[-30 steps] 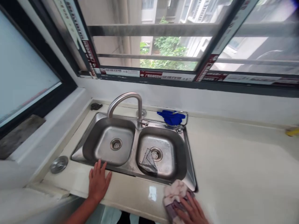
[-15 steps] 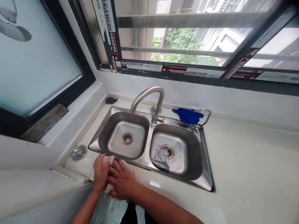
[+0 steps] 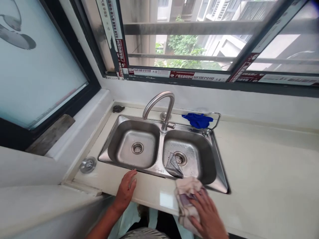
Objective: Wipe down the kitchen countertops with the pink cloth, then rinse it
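Under my right hand (image 3: pixel 205 212) is a pale cloth (image 3: pixel 185 191) with purplish patches, pressed against the front strip of the countertop below the right basin. The fingers lie over the cloth, and part of it hangs at the counter's front edge. My left hand (image 3: pixel 126 189) is apart from the cloth, near the counter edge in front of the left basin, its thumb and fingers apart and holding nothing. Just beyond both hands lies the double-basin steel sink (image 3: pixel 159 156). A grey mesh cloth (image 3: pixel 173 166) rests in the right basin beside the drain.
A curved faucet (image 3: pixel 165 113) rises behind the basins. Bright blue cloth (image 3: pixel 198 120) lies by a bent metal tube (image 3: pixel 217 121) at the back right. On the counter's left sits a round metal strainer (image 3: pixel 88 165), and a dark scouring pad (image 3: pixel 118 108) is in the back corner.
My right hand has swept right along the front of the counter with the pale cloth. My left hand has come off the cloth and shifted slightly right.
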`<move>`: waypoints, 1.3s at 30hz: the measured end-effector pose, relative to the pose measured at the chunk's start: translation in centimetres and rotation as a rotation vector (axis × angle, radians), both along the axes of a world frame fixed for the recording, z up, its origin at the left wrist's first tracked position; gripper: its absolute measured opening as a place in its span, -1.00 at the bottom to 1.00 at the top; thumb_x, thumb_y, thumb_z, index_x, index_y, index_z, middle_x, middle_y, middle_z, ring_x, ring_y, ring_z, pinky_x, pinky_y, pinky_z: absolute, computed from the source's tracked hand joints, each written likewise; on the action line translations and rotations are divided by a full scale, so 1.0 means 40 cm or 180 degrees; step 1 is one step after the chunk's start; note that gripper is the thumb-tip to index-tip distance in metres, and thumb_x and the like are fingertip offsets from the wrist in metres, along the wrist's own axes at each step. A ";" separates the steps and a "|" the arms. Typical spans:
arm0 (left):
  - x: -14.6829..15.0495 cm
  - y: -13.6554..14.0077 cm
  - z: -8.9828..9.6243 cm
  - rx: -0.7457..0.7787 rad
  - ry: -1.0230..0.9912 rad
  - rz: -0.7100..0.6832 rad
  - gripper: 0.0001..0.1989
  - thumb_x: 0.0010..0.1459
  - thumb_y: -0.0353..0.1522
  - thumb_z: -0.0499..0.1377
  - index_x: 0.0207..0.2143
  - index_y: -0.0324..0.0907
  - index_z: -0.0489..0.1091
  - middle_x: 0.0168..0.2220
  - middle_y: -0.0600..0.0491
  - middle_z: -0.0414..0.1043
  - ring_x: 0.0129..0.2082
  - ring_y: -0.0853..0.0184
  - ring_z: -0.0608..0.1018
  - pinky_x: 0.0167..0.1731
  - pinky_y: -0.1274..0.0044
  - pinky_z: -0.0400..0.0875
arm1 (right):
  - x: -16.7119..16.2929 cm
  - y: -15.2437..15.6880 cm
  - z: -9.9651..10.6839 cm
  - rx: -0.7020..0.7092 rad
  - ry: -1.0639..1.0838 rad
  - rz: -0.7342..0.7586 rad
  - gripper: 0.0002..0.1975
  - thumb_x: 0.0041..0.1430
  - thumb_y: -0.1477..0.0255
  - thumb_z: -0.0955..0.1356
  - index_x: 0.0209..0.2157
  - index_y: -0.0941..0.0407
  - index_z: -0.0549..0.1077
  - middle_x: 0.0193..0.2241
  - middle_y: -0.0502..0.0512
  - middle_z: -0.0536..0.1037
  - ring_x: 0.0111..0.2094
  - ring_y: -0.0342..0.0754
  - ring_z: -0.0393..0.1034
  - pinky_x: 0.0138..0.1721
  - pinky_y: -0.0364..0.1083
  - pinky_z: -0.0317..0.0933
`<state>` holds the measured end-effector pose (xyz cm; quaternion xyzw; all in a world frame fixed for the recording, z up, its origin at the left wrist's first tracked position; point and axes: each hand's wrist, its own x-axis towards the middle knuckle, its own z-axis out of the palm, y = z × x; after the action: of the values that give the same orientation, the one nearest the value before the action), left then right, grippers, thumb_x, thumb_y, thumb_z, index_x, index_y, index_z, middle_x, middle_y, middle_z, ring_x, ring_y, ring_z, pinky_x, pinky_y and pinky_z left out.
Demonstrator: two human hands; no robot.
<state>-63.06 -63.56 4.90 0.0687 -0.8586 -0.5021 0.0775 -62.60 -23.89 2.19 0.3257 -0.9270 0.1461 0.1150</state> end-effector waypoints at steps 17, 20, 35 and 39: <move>0.212 -0.072 0.067 -0.0647 0.0454 0.0959 -0.75 0.34 -0.29 0.05 -0.06 -0.06 0.48 0.10 -0.09 0.48 0.15 0.18 0.48 0.19 0.18 0.40 | -0.102 -0.921 0.026 0.0022 -0.1307 0.1768 -0.40 0.30 0.20 0.31 0.33 -0.06 0.18 0.44 0.18 -0.08 0.43 0.37 -0.30 0.35 0.44 -0.31; 0.240 -0.082 0.088 -0.0754 0.0491 0.1157 -0.76 0.34 -0.30 0.04 -0.05 -0.06 0.45 0.12 -0.07 0.44 0.16 0.19 0.47 0.18 0.19 0.40 | -0.091 -1.012 0.017 0.0080 -0.1286 0.1769 -0.51 0.37 0.19 0.23 0.28 -0.03 0.26 0.43 0.17 -0.03 0.42 0.34 -0.24 0.35 0.44 -0.27; 0.040 0.044 -0.008 -0.1256 0.0776 0.0058 -0.68 0.32 -0.17 0.04 -0.05 -0.13 0.45 0.05 -0.12 0.43 0.09 0.13 0.46 0.14 0.18 0.39 | -0.008 -0.270 -0.020 0.0335 -0.1199 0.0686 -0.20 0.14 0.24 0.46 0.35 -0.16 0.10 0.44 0.08 -0.02 0.45 0.27 -0.39 0.36 0.40 -0.27; -0.044 0.129 -0.062 -0.1445 0.0946 -0.0191 -0.66 0.31 -0.16 0.02 -0.08 -0.14 0.45 0.02 -0.14 0.46 0.07 0.09 0.47 0.13 0.14 0.36 | 0.018 0.045 -0.030 0.0675 -0.1191 -0.0078 0.00 -0.09 0.38 0.56 0.35 -0.18 0.11 0.43 0.10 0.01 0.44 0.28 -0.32 0.36 0.39 -0.29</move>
<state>-64.82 -58.38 2.40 -0.0503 -0.9300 -0.3034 0.2012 -61.87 -22.11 1.00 0.2919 -0.9463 0.1043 -0.0922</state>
